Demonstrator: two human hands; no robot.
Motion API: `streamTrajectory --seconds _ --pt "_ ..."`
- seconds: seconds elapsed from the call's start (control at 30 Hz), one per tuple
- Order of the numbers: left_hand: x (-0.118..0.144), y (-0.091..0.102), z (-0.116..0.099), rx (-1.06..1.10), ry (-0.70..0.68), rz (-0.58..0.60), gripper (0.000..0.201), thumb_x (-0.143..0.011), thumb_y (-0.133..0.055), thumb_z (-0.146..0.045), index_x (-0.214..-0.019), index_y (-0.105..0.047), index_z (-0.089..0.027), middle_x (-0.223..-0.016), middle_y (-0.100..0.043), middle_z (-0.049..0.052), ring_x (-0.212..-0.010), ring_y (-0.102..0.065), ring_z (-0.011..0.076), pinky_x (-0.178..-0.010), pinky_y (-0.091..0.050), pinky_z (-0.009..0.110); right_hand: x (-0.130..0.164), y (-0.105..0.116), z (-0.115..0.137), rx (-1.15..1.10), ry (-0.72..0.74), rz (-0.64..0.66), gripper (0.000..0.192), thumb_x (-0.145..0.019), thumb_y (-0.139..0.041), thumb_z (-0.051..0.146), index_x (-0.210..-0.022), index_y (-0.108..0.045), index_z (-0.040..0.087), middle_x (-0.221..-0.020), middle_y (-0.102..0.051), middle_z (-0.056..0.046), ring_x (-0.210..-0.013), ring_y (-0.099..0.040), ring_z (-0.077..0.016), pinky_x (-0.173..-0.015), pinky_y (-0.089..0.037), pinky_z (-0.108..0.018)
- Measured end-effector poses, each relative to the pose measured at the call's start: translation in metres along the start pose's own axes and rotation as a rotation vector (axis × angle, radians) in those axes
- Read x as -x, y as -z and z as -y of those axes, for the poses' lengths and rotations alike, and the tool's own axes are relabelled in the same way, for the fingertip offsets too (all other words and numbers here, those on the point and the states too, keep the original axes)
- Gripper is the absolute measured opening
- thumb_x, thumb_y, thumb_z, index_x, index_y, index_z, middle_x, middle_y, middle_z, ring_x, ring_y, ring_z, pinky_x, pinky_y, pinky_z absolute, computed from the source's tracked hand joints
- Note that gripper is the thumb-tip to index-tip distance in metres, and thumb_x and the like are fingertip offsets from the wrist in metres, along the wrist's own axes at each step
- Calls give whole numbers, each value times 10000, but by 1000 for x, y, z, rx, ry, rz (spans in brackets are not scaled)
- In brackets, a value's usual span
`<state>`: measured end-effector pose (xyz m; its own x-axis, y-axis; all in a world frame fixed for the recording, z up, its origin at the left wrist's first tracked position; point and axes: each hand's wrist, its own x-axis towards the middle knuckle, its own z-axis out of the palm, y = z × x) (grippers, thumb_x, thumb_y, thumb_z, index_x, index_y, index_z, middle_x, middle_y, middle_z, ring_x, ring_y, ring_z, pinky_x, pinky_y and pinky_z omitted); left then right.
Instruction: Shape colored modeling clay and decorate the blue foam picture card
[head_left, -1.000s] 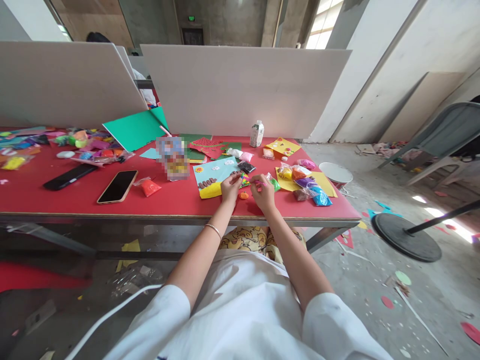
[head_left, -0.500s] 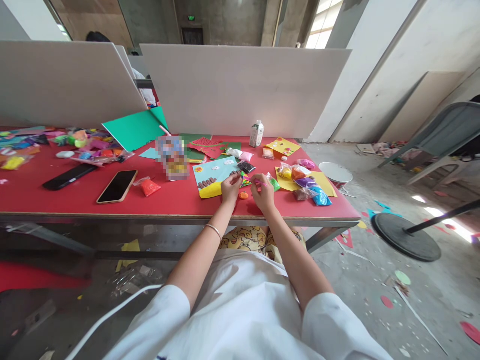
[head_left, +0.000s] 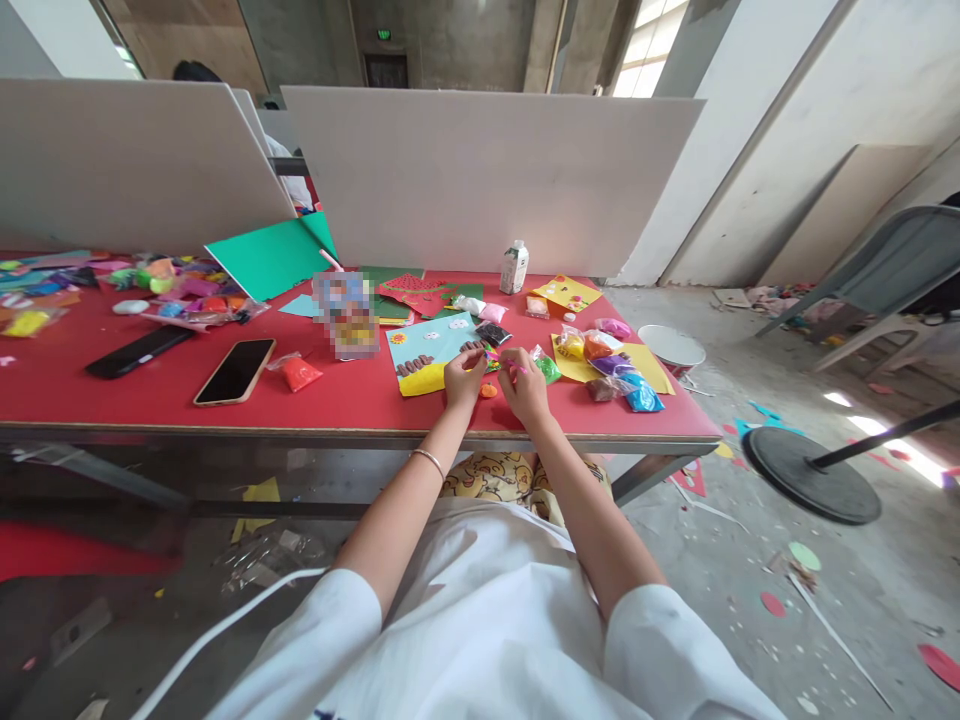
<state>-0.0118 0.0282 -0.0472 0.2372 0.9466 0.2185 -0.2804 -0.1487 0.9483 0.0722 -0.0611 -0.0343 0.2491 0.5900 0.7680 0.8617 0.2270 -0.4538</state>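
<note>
My left hand (head_left: 465, 378) is closed in a pinch at the right edge of a light blue picture card (head_left: 444, 340). Whatever its fingertips hold is too small to make out. Close beside it, my right hand (head_left: 523, 385) has curled fingers with a small pink piece of clay (head_left: 514, 372) at them. The card carries brown, yellow and white shapes, and my left hand covers its lower right part. A small orange clay piece (head_left: 488, 390) lies on the table between my wrists. Just beyond the fingertips is a multicoloured packet (head_left: 492, 358), partly hidden.
On the red table (head_left: 360, 400), bagged clay (head_left: 616, 368) lies on yellow paper at right. A red-orange clay bag (head_left: 300, 372), a phone (head_left: 235, 373) and a black case (head_left: 140, 352) lie left. A bottle (head_left: 514, 268) stands before the upright white board (head_left: 480, 180).
My two hands have come slightly closer together, with the fingertips shifting a little. The things on the table stay where they were.
</note>
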Motion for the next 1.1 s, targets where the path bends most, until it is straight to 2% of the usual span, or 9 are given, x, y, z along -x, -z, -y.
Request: streamTrajectory --seconds 0.27,0.67,0.97,1.1 --pt "-1 1 2 4 -15 -4 168 -687 -683 -249 -826 -723 -164 -830 -724 69 -797 -657 181 -787 -507 312 0 -1 0 72 59 13 181 -838 -416 124 -953 -513 225 -882 -634 -64 -790 -603 -206 -616 -469 -303" --pt "-2 2 3 18 13 4 159 -686 -671 -244 -815 -724 -166 -849 -726 69 -804 -662 178 -764 -512 302 0 0 2 110 54 48 176 -852 -391 138 -955 -516 206 -893 -631 -69 -828 -606 -192 -667 -485 -292" --pt "-2 1 2 52 29 -3 204 -674 -668 -256 -838 -721 -146 -769 -710 54 -651 -620 138 -639 -488 265 0 0 2 100 35 65 171 -847 -396 144 -956 -517 198 -892 -628 -74 -807 -596 -189 -667 -483 -289" --pt "0 1 -1 71 33 -8 200 -660 -674 -251 -822 -719 -142 -757 -704 52 -650 -616 139 -636 -481 263 0 -1 2 99 26 53 168 -845 -394 138 -950 -511 199 -887 -627 -67 -776 -593 -180 -663 -484 -285"
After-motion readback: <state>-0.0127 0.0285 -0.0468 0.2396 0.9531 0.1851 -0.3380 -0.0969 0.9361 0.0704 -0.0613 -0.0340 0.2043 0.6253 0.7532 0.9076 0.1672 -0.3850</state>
